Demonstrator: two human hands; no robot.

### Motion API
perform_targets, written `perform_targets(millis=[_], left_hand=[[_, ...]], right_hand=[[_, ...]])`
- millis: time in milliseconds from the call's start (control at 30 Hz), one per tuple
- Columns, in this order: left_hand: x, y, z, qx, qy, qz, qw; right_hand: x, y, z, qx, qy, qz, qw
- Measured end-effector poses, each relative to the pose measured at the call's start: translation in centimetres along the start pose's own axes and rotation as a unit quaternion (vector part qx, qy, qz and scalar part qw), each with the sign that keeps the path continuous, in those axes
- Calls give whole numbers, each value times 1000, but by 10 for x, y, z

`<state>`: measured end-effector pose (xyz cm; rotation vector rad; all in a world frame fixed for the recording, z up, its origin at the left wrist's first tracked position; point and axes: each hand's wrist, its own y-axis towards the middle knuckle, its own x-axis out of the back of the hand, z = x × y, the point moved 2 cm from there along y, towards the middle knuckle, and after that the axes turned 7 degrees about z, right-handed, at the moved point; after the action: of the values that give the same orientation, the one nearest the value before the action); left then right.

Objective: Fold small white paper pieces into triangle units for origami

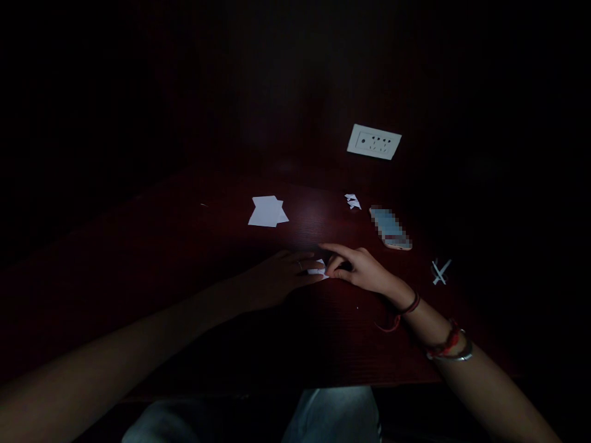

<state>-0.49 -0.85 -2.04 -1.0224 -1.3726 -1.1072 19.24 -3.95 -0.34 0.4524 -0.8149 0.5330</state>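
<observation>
A small piece of folded white paper (316, 271) lies on the dark red table, partly hidden under my fingers. My left hand (289, 271) rests flat on its left side, the fingers stretched out and a ring on one of them. From the right, my right hand (357, 267) meets the paper's edge with thumb and bent fingers pinched together, while its index finger points out to the left above. Beyond my hands sit overlapping sheets of white paper (265, 211). Farther right are some small folded white paper pieces (353, 201).
A phone (391, 227) lies right of the paper pieces. Crossed pale strips (441, 272), whose kind I cannot make out, lie near the table's right side. A white wall socket (374, 142) is at the back. The table's front edge runs above my knees; the surroundings are very dark.
</observation>
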Motion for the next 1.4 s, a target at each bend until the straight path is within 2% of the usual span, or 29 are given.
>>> perform_targets(millis=[267, 400, 533, 700, 967, 1400], left_hand=[[0, 2, 0, 1, -28, 18, 999], [2, 2, 1, -17, -37, -2, 999], [1, 3, 2, -15, -26, -17, 999], [-1, 4, 5, -9, -15, -21, 1000], [2, 3, 3, -14, 13, -29, 999], [5, 0, 2, -12, -8, -9, 1000]], right_hand=[[2, -3, 6, -4, -35, 3, 999], [3, -3, 9, 8, -63, -19, 998], [1, -3, 12, 43, -129, 1, 991], [-3, -7, 16, 34, -228, 21, 973], [-3, -6, 19, 39, -246, 39, 968], [-1, -11, 17, 22, -268, 37, 962]])
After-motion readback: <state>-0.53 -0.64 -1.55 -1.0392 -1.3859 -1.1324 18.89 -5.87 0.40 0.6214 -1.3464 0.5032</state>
